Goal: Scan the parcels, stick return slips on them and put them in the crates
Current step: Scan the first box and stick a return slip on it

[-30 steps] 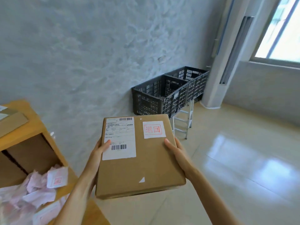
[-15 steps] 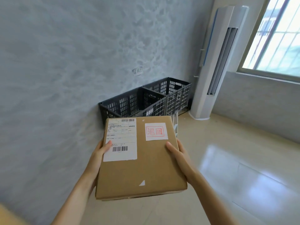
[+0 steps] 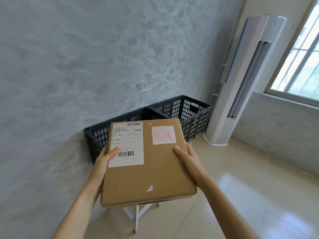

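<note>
- Up front, a flat cardboard parcel [image 3: 148, 163] was carried in the air between both hands, its top face toward the camera.
- Its left hand [image 3: 103, 160] gripped the left edge, thumb lying on the white shipping label [image 3: 126, 144]; the right hand [image 3: 187, 156] gripped the right edge, thumb on the cardboard just below the red-stamped return slip [image 3: 163, 135].
- Beyond the parcel, two black slotted crates [image 3: 188, 112] sat side by side against the grey wall, on a white metal stand [image 3: 137, 216].
- A small paper note [image 3: 143, 87] hung on the wall above the crates.
- A white standing air conditioner [image 3: 241, 80] stood in the corner, just right of them.
</note>
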`<state>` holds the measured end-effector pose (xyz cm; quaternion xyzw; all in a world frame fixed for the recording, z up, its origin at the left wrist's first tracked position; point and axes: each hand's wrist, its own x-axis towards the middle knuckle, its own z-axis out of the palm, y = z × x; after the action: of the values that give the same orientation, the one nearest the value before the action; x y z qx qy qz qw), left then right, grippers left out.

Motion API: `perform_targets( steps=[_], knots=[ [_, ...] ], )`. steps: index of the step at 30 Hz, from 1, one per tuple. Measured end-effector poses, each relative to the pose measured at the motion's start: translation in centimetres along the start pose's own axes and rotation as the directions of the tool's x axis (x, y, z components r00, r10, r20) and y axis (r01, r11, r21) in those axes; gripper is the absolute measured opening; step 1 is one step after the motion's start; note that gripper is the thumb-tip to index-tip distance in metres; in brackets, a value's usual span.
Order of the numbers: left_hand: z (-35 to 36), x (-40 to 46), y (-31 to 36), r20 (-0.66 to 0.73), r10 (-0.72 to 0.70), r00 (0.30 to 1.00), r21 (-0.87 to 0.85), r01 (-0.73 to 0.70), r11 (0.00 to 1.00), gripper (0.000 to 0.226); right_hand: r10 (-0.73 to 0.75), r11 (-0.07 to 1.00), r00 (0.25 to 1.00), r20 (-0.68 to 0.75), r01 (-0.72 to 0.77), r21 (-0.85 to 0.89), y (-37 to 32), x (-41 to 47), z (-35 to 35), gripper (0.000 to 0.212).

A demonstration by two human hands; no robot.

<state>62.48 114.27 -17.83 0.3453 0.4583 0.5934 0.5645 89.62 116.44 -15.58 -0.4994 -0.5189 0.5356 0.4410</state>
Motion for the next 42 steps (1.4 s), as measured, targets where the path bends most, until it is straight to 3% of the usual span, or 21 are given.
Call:
perform_targets(
  steps=[5,11,19,24,27,32,37,42],
  knots=[
    [0.4,8.3,2.4,-0.051,0.059,0.997,-0.044,-0.061,0.997,0.047,-0.027,1.0,0.998,0.064,0.028,-0.014,-2.9,9.9,0.3,0.047],
    [-1.4,15.5,3.5,-0.208,0.086,0.974,-0.022,-0.093,0.995,0.039,0.001,0.997,0.976,0.218,0.015,-0.071,-3.6,21.3,2.9,0.055],
    [-4.7,24.8,1.6,-0.491,0.086,0.867,-0.028,-0.114,0.993,0.039,0.055,0.996,0.883,0.466,-0.015,-0.09,-1.3,37.3,7.6,0.054],
    [-5.5,29.2,-0.7,-0.594,0.008,0.804,-0.008,-0.016,1.0,0.044,0.188,0.981,0.799,0.572,-0.127,-0.145,2.8,45.7,9.3,0.057],
    [-6.5,30.6,-2.8,-0.659,-0.053,0.751,-0.014,0.058,0.998,0.061,0.275,0.96,0.744,0.61,-0.174,-0.22,5.6,48.7,10.4,0.057],
    [-6.6,31.4,-6.3,-0.734,-0.182,0.654,-0.094,0.167,0.981,0.03,0.411,0.908,0.681,0.607,-0.243,-0.342,10.2,50.6,11.0,0.057],
    [-7.3,32.6,-9.2,-0.76,-0.282,0.586,-0.155,0.259,0.953,0.033,0.49,0.852,0.661,0.568,-0.226,-0.472,13.8,51.3,11.6,0.055],
    [-9.1,33.9,-11.9,-0.809,-0.292,0.511,-0.072,0.408,0.91,0.038,0.55,0.791,0.641,0.535,-0.194,-0.58,17.2,51.8,12.4,0.054]
  ],
)
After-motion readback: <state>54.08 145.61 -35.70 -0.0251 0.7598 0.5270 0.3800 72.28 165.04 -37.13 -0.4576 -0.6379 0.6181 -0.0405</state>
